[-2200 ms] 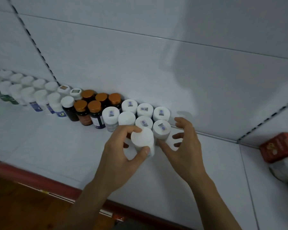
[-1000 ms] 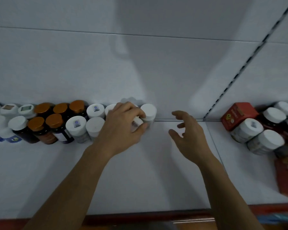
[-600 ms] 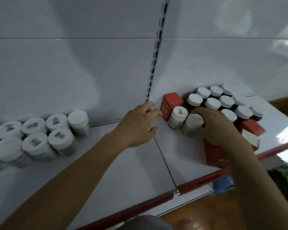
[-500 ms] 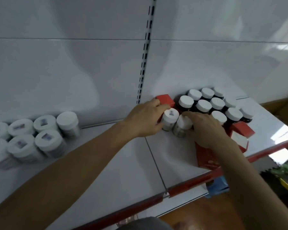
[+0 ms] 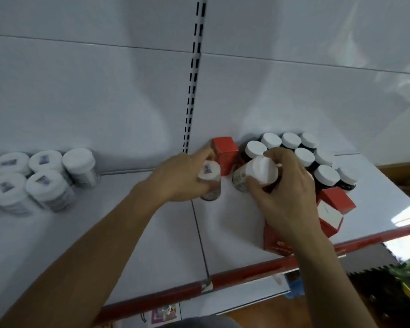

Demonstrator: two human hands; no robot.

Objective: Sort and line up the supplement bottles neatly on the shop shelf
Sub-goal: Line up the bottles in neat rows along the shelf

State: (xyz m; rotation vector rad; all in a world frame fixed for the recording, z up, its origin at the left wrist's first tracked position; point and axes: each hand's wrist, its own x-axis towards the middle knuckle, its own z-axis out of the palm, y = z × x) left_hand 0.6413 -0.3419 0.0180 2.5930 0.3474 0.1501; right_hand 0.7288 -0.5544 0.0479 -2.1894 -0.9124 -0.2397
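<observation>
Near the middle of the shelf, just right of the seam between its two boards, each hand has a bottle. The left hand is wrapped round a stickered white-capped bottle. The right hand clasps a tilted plain-capped bottle by its top. Both bottles are just beside the upright red box at the back panel; whether they are clear of the shelf I cannot tell. Far left, a block of clear bottles stands in two close rows and looks finished. On the right, dark bottles with white caps huddle unevenly, and red cartons lie askew near the front edge. I judge the job partly done: the two held bottles seem to match the left block, while the right cluster and cartons remain to be straightened
</observation>
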